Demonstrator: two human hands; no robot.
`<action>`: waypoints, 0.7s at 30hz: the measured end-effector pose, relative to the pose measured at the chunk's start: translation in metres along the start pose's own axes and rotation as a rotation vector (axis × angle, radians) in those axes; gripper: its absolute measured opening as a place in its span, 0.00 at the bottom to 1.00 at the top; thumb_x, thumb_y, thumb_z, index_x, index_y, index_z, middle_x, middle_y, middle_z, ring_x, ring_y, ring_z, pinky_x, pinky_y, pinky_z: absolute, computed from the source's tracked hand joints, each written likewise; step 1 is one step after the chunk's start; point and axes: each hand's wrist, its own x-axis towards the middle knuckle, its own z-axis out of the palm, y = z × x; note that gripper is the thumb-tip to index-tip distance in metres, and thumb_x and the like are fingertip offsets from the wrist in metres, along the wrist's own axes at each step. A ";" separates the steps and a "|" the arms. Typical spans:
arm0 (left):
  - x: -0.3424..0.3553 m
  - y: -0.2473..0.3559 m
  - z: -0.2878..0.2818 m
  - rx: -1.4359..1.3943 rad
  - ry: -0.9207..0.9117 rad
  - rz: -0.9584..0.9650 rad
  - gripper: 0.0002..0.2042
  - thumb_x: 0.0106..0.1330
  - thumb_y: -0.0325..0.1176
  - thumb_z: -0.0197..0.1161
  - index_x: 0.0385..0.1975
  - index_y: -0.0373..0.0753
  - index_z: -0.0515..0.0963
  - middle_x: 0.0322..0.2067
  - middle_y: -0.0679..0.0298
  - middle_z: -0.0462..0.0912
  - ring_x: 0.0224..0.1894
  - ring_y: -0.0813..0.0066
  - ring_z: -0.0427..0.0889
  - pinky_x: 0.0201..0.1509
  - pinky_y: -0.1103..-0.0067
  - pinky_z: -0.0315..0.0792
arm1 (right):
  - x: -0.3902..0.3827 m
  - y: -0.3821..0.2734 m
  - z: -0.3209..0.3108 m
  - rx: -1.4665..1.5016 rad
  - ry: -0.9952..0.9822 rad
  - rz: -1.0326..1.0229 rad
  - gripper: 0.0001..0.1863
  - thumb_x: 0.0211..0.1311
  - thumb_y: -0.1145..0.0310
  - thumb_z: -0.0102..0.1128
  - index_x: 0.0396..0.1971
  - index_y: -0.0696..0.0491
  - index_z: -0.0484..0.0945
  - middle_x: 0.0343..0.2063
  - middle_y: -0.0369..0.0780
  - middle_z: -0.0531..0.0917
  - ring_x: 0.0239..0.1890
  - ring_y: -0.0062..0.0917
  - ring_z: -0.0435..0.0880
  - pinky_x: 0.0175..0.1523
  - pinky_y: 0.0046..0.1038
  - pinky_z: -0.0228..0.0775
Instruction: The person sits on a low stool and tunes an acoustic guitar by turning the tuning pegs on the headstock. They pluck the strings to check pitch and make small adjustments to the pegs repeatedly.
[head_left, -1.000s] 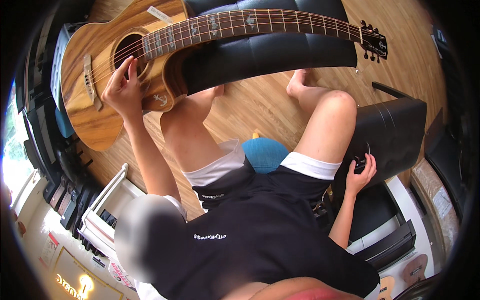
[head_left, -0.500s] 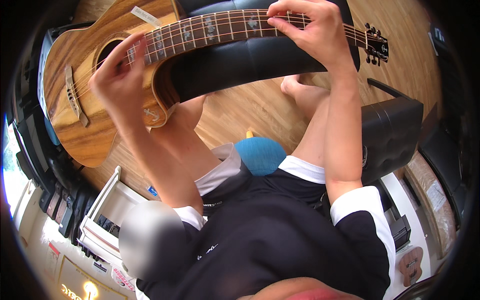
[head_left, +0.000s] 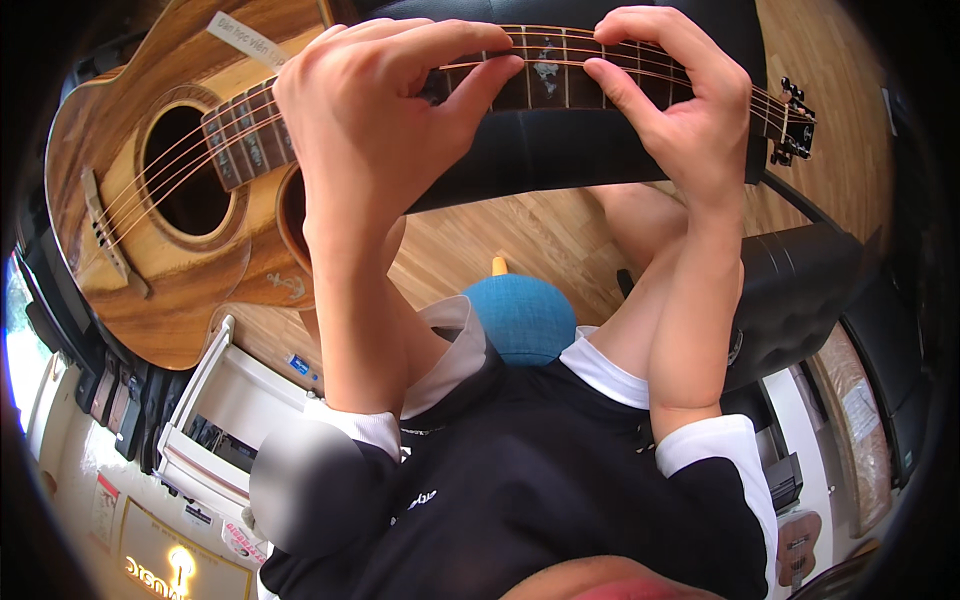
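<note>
1. The guitar [head_left: 160, 270] lay face up across the upper half of the frame, its wooden body at upper left and its tuning head [head_left: 797, 130] at upper right.
2. The neck [head_left: 545, 92] ran between these ends, with a black padded seat [head_left: 560, 150] showing below it.
3. The left hand [head_left: 375, 110] was above the neck at upper centre, hiding part of the frets. Its thumb and forefinger tips stood slightly apart over the strings [head_left: 555, 63]; its other fingers were mostly hidden.
4. The right hand [head_left: 690, 110] was nearer the tuning head, its thumb and forefinger more widely apart, one tip towards each edge of the neck.
5. A bare stretch of neck with a pale inlay showed between the two sets of fingertips. The strings passed just beside or under them; whether any tip pressed on one, I could not tell.
6. For good handling here, a light touch seemed best: tips level with the strings, both wrists loose, and no sideways pull that might have dragged a string or rocked the guitar.
</note>
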 end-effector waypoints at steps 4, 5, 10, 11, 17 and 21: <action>-0.002 -0.007 0.007 -0.021 0.035 0.052 0.08 0.43 0.35 0.75 0.25 0.50 0.86 0.17 0.72 0.81 0.16 0.76 0.75 0.23 0.81 0.65 | 0.001 -0.008 0.002 -0.039 0.003 -0.033 0.10 0.41 0.82 0.70 0.27 0.60 0.79 0.28 0.41 0.82 0.29 0.26 0.83 0.34 0.23 0.74; -0.003 -0.010 0.008 -0.026 0.053 0.083 0.08 0.43 0.35 0.75 0.25 0.50 0.86 0.17 0.73 0.81 0.16 0.77 0.75 0.22 0.81 0.65 | 0.002 -0.006 0.003 -0.015 -0.005 -0.021 0.11 0.41 0.82 0.69 0.27 0.60 0.79 0.27 0.41 0.82 0.29 0.26 0.83 0.34 0.23 0.74; 0.000 -0.011 0.009 -0.037 0.031 0.105 0.08 0.43 0.32 0.74 0.25 0.48 0.85 0.17 0.73 0.80 0.16 0.78 0.74 0.23 0.82 0.64 | 0.004 -0.001 0.000 0.114 -0.004 0.087 0.11 0.39 0.82 0.69 0.27 0.60 0.79 0.27 0.42 0.81 0.29 0.27 0.82 0.34 0.24 0.73; 0.000 -0.012 0.010 -0.034 0.036 0.118 0.08 0.43 0.31 0.74 0.25 0.48 0.85 0.17 0.73 0.80 0.16 0.78 0.74 0.22 0.82 0.63 | 0.003 -0.001 0.002 0.108 0.015 0.075 0.11 0.38 0.82 0.69 0.27 0.60 0.79 0.27 0.42 0.81 0.29 0.28 0.82 0.35 0.24 0.73; 0.001 -0.013 0.010 -0.061 0.054 0.114 0.08 0.42 0.31 0.74 0.24 0.48 0.85 0.16 0.73 0.79 0.15 0.78 0.72 0.22 0.82 0.61 | 0.000 0.007 0.010 0.057 0.088 -0.026 0.12 0.38 0.81 0.70 0.26 0.59 0.79 0.26 0.43 0.81 0.29 0.30 0.82 0.35 0.26 0.73; -0.001 -0.013 0.011 -0.066 0.058 0.102 0.08 0.42 0.31 0.74 0.24 0.48 0.85 0.16 0.73 0.79 0.15 0.79 0.72 0.22 0.82 0.60 | -0.001 0.009 0.011 0.052 0.092 -0.042 0.11 0.38 0.80 0.70 0.26 0.59 0.79 0.27 0.43 0.82 0.29 0.30 0.83 0.36 0.26 0.73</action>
